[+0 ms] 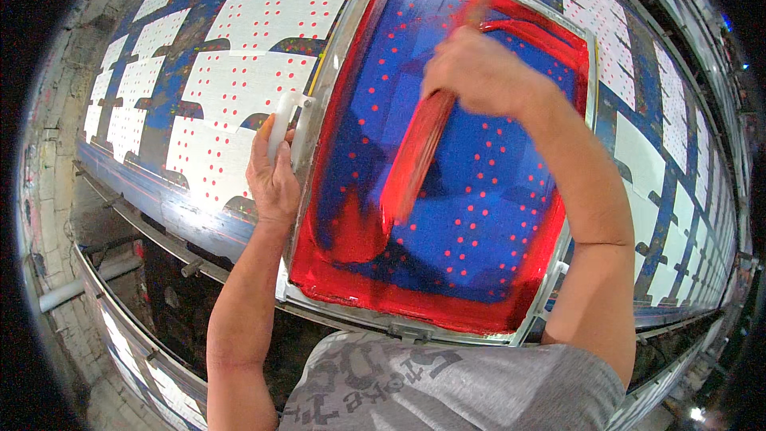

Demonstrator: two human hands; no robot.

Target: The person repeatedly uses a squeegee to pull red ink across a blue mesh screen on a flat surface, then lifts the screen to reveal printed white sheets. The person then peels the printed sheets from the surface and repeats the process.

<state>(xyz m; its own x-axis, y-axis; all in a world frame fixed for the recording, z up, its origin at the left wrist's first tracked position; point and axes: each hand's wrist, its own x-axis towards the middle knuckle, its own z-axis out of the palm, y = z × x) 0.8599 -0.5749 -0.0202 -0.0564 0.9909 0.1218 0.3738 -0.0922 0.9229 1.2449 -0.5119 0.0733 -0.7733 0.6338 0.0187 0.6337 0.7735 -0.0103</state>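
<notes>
A screen-printing frame (325, 112) with pale metal edges lies before me. Its blue mesh (487, 168) carries rows of small dots, and wet red ink (399, 303) rings the mesh, thickest along the near edge. My left hand (274, 179) is closed round a white handle (282, 118) on the frame's left side. Over the upper middle of the screen, my right hand (483, 72) grips a red-coated squeegee (416, 156), slightly smeared by motion. The squeegee slants from upper right to lower left; its lower end is near a dark red smear of ink at the lower left of the mesh.
White pieces printed with red dots (259, 20) lie in rows on a long blue-stained table (171, 76), on both sides of the frame. A metal rail (152, 227) runs along the table's near edge. To the far left are a brick wall (48, 152) and a pale pipe (88, 281).
</notes>
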